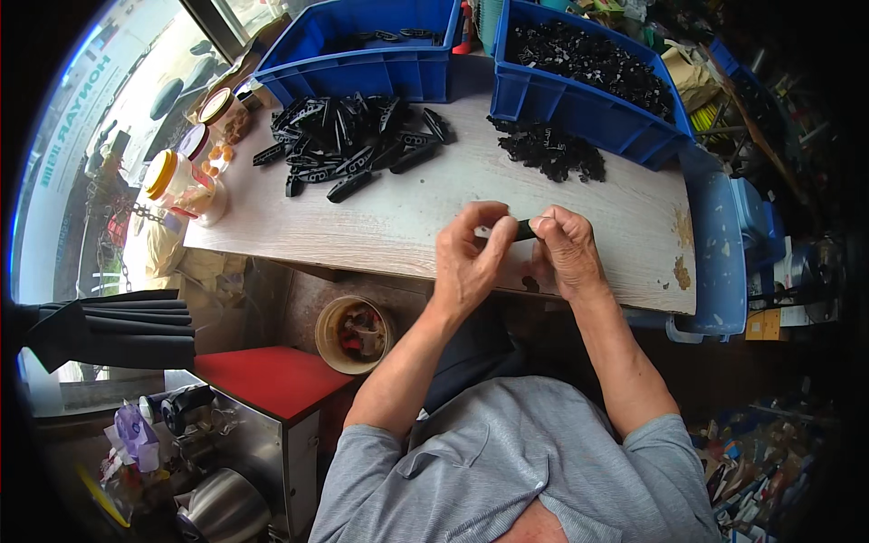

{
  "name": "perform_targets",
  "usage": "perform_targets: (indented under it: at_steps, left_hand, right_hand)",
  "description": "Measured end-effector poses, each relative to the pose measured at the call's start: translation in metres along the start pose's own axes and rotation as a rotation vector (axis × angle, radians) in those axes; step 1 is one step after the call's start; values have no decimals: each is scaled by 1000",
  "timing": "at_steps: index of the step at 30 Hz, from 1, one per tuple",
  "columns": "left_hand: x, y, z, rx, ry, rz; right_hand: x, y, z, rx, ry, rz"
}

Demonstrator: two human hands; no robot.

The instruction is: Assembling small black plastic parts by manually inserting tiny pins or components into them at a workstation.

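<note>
Just above the table's near edge, a small dark plastic part [525, 230] sits between my two hands. My right hand [572, 253] is closed, pinching its right end between thumb and fingers. At its left end is my left hand [469, 258], with curled fingers and the thumb against the part. Much of the part is hidden by the fingers. Beyond my left hand lies a heap of long black plastic pieces [348, 145] with slots in them. Farther right, a pile of small black plastic clips [550, 152] spreads over the wood-grain table [389, 222].
Two blue bins stand at the back: the left bin [362, 80] holds a few black pieces, the right bin [579, 116] many small ones. Jars, one a yellow-lidded jar [186, 185], line the left edge. Below are a waste bucket [385, 348] and a red-topped cabinet [272, 380].
</note>
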State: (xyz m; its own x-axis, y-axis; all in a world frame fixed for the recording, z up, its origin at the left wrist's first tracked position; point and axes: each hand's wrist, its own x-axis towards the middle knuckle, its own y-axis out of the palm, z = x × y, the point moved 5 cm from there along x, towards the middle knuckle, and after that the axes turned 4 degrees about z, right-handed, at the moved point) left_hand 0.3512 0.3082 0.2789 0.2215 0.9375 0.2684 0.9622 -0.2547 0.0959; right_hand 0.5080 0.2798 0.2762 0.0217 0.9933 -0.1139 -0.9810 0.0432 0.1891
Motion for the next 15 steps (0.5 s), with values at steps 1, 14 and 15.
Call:
perform_targets:
  at_steps: [1,14,15]
  left_hand:
    - [8,-12,-14,274,120,-63]
    - [77,-105,-14,1508,455,-245]
    - [78,-103,-14,1503,458,-244]
  right_hand:
    - [-2,-8,2,67,-23,-15]
    - [-38,-196,39,313,-54,-910]
    - [-42,-202,43,287,-41,-934]
